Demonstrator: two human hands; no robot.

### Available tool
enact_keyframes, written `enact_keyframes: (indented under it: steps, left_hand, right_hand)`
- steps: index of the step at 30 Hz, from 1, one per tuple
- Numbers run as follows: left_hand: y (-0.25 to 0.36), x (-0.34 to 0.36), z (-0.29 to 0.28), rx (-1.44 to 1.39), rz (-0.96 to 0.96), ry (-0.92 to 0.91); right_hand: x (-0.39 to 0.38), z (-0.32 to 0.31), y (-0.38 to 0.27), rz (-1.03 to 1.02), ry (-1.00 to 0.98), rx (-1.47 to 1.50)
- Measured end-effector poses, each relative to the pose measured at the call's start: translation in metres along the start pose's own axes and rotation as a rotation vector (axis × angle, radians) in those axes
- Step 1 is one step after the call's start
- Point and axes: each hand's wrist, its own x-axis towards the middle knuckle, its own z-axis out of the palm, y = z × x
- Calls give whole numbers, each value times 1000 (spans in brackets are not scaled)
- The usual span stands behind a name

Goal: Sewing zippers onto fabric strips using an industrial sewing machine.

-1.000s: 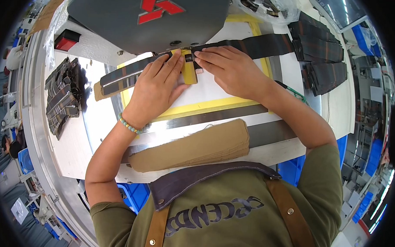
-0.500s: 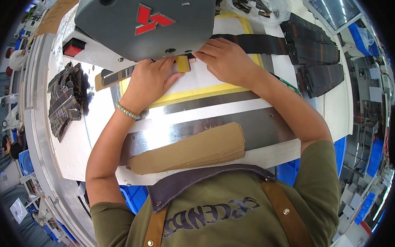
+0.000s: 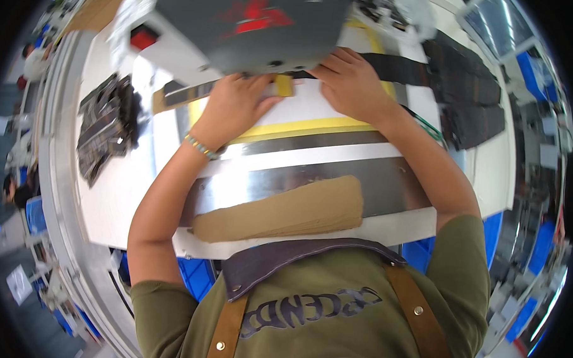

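Note:
Both hands work close under the front edge of a grey machine head (image 3: 260,36) with a blurred red emblem. My left hand (image 3: 235,108) lies with its thumb spread away from its fingers, beside a small yellow block (image 3: 283,85); its fingertips are partly hidden by the head. My right hand (image 3: 353,83) has its fingers bent and closed on a dark fabric strip (image 3: 401,68), which runs in from the right. A striped strip (image 3: 195,94) extends left of my left hand. White sheeting edged with yellow tape (image 3: 301,126) lies below the hands.
A stack of brown cardboard pieces (image 3: 279,210) rests on the metal plate (image 3: 397,183) nearest me. Folded dark plaid strips (image 3: 463,78) are piled at right, bundled plaid pieces (image 3: 108,128) at left. A plastic bag (image 3: 418,16) and a screen (image 3: 500,25) stand behind.
The whole view has shifted, so the machine, table and hands sit further right and slightly higher, with some blur. Relative to the yellow block, both hands stay nearly where they were.

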Motion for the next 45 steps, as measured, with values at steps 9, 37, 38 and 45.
enact_keyframes:
  steps: [9, 37, 38, 45]
  left_hand:
    - [3, -2, 2, -36, 101, 100]
    - [26, -18, -51, 49, 42, -41]
    - [34, -17, -63, -22, 52, -39]
    - [114, -14, -113, -1165, 306, 99]
  right_hand:
    - [1, -11, -18, 17, -102, 17]
    - [-6, -12, -26, 32, -103, 25]
    - [-7, -13, -26, 42, -103, 23]
    - [-6, -10, -29, 19, -105, 35]
